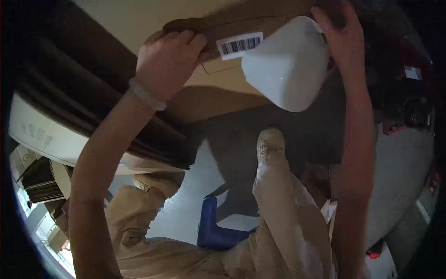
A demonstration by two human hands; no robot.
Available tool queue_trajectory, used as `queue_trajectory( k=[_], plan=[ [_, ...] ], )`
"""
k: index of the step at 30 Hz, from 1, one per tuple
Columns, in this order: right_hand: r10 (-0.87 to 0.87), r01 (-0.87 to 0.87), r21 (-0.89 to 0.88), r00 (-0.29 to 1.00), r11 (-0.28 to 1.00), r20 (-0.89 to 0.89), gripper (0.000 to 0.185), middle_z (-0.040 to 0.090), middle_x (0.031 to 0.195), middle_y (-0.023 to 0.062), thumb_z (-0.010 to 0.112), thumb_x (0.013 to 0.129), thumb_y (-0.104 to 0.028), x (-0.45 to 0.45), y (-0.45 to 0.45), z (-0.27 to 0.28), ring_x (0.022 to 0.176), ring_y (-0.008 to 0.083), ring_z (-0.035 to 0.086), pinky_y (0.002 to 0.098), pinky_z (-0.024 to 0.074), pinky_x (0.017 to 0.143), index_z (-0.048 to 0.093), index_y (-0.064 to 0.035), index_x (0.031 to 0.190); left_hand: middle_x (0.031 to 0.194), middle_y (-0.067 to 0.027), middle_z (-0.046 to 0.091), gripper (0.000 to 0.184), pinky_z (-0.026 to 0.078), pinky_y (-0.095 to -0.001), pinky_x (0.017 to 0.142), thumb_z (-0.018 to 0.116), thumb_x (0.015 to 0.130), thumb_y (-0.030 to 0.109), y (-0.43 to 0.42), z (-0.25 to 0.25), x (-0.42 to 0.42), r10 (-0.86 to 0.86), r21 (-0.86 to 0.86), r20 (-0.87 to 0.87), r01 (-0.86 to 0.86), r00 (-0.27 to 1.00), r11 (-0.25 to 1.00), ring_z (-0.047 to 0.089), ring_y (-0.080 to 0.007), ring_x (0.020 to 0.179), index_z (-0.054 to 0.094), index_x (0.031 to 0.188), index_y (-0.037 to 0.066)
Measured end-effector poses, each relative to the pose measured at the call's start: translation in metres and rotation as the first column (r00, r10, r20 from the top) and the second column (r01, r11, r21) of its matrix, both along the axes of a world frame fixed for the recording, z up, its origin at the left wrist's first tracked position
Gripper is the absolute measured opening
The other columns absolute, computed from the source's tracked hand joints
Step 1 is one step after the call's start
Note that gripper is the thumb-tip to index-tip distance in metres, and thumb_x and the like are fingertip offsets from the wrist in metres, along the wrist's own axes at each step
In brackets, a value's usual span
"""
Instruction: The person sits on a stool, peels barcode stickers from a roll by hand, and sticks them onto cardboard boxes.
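Note:
My left hand [172, 58] is closed over the edge of a brown cardboard box [218, 100], its fingers curled at the top. A white barcode label [239, 45] lies on the box just right of those fingers. At the upper right, my right hand [344, 39] holds a white curved sheet [288, 67], rounded like a cone, by its right edge. The sheet overlaps the label's right end. Part of the right hand's grip is hidden behind the sheet and in shadow.
Dark stacked cardboard edges [83, 97] rise on the left. A blue seat or stool part [218, 232] is between my legs, and my shoes [271, 144] rest near the grey floor. Further boxes [42, 181] stand at the far left. Dark equipment [416, 111] is at the right.

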State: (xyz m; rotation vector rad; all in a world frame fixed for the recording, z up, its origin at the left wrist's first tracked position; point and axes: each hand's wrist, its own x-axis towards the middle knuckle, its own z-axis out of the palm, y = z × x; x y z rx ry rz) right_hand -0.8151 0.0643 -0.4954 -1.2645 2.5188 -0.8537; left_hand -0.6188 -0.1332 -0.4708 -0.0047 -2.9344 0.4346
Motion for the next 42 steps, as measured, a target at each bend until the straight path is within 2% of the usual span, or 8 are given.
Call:
queue_trajectory(
  k=[7,16,27,32,34,35,38,42],
  plan=[
    [-0.073,0.066,-0.118,0.996,0.991,-0.057,0.032,0.062,0.074,0.0130,0.060,0.078,-0.037,-0.012,-0.010,-0.001,0.067,0.0251,0.061,0.0365,0.0480,0.061,0.063,-0.0064,0.086,0.091,-0.0152,0.059,0.056,0.033,-0.0438,0.095,0.063,0.069,0.052,-0.082,0.125,0.057,0.321,-0.457,0.643,0.012,0.695,0.889,0.052,-0.0293,0.097,0.060,0.100,0.006],
    [-0.135,0.115,-0.232,0.988,0.966,-0.073,0.026,0.063,0.078,0.0133,0.058,0.079,-0.030,-0.019,-0.038,0.016,0.071,0.0256,0.062,0.0380,0.0496,0.064,0.062,-0.0074,0.091,0.086,-0.0077,0.062,0.050,0.036,-0.0333,0.087,0.066,0.068,0.051,-0.052,0.167,0.079,0.381,-0.408,0.897,0.091,0.223,0.908,0.057,-0.0205,0.088,0.063,0.089,0.006],
    [0.022,-0.043,-0.593,0.999,0.804,-0.043,0.022,0.064,0.083,0.0136,0.056,0.081,-0.022,0.027,-0.137,0.092,0.077,0.0262,0.063,0.0398,0.0516,0.067,0.061,-0.0087,0.098,0.074,-0.0041,0.061,0.036,0.039,-0.0301,0.073,0.067,0.069,0.043,-0.044,0.207,0.040,0.253,-0.284,0.930,0.085,0.266,0.955,0.057,-0.0164,0.076,0.064,0.075,0.008],
    [0.251,-0.232,-0.343,0.968,0.910,0.012,0.023,0.062,0.083,0.0182,0.053,0.083,-0.016,0.115,-0.195,0.138,0.082,0.0307,0.062,0.0411,0.0489,0.068,0.058,-0.0058,0.103,0.083,-0.0060,0.061,0.043,0.041,-0.0340,0.074,0.068,0.067,0.045,-0.049,0.198,0.045,0.289,-0.342,0.899,0.114,0.328,0.933,0.057,-0.0193,0.081,0.064,0.084,0.007],
    [0.483,-0.463,-0.153,0.862,0.873,0.152,0.024,0.062,0.085,0.0180,0.050,0.083,-0.016,0.116,-0.198,0.156,0.082,0.0314,0.061,0.0425,0.0489,0.072,0.059,-0.0053,0.103,0.098,-0.0083,0.060,0.059,0.031,-0.0404,0.098,0.066,0.064,0.055,-0.067,0.186,0.049,-0.141,0.195,0.579,0.032,0.803,0.980,0.052,-0.0254,0.101,0.061,0.100,0.008],
    [0.413,-0.382,-0.215,0.902,0.899,0.126,0.024,0.062,0.086,0.0173,0.052,0.082,-0.016,0.110,-0.193,0.151,0.081,0.0300,0.062,0.0404,0.0493,0.071,0.059,-0.0053,0.103,0.098,-0.0083,0.060,0.059,0.031,-0.0404,0.098,0.066,0.064,0.055,-0.070,0.183,0.044,-0.139,0.199,0.573,0.027,0.808,0.980,0.052,-0.0254,0.101,0.061,0.100,0.008],
    [0.123,-0.105,-0.422,0.992,0.900,0.017,0.024,0.064,0.083,0.0140,0.060,0.079,-0.016,0.070,-0.143,0.136,0.076,0.0250,0.064,0.0328,0.0496,0.071,0.062,-0.0061,0.101,0.108,-0.0086,0.055,0.066,0.025,-0.0420,0.102,0.060,0.067,0.056,-0.067,0.171,0.033,-0.183,-0.060,0.475,0.239,0.861,0.969,0.045,-0.0271,0.109,0.054,0.111,0.008],
    [-0.153,0.185,-0.424,0.982,0.887,0.108,0.030,0.064,0.084,0.0092,0.064,0.078,-0.019,0.035,-0.095,0.118,0.079,0.0171,0.062,0.0278,0.0475,0.071,0.059,-0.0037,0.104,0.114,-0.0109,0.053,0.077,0.012,-0.0434,0.108,0.046,0.071,0.069,-0.059,0.165,0.023,0.421,-0.486,0.760,0.005,0.495,0.874,0.040,-0.0250,0.117,0.055,0.114,0.006]
  ],
)
